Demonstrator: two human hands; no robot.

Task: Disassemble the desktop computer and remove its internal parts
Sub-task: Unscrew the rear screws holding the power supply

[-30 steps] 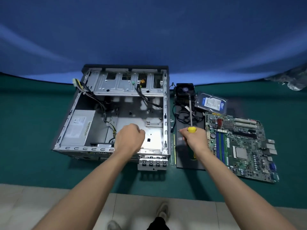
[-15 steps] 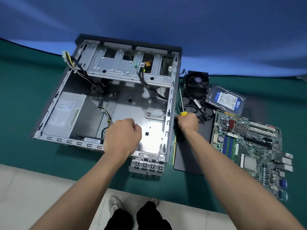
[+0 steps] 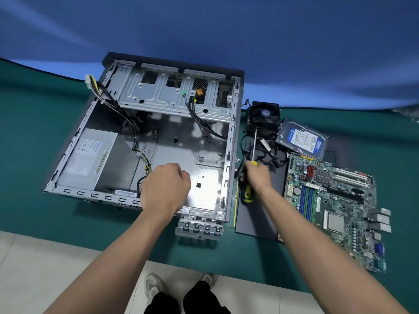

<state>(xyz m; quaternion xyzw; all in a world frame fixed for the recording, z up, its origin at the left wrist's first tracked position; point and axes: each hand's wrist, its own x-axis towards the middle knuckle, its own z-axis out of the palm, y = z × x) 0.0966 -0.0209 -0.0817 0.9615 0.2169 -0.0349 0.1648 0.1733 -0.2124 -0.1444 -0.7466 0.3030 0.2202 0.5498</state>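
Note:
An open grey computer case (image 3: 231, 141) lies on the green table, with the power supply (image 3: 90, 157) still inside at its left and loose cables (image 3: 133, 134) running through it. My left hand (image 3: 165, 186) hovers over the case's near edge, fingers curled into a loose fist with nothing visible in it. My right hand (image 3: 257, 175) grips a yellow-and-black screwdriver (image 3: 254, 146) just right of the case, shaft pointing away from me. A green motherboard (image 3: 333, 207), a hard drive (image 3: 302, 141) and a fan cooler (image 3: 264, 116) lie to the right.
A dark side panel (image 3: 256, 220) lies flat between the case and the motherboard, with a bundle of black cables (image 3: 269, 155) on it. A metal slot bracket (image 3: 199, 230) juts from the case's near side. The table's near edge meets a tiled floor.
My head has shifted, so the whole scene has slid in view. My right hand with the screwdriver has come closer to the case's right wall; my left hand stays over the case.

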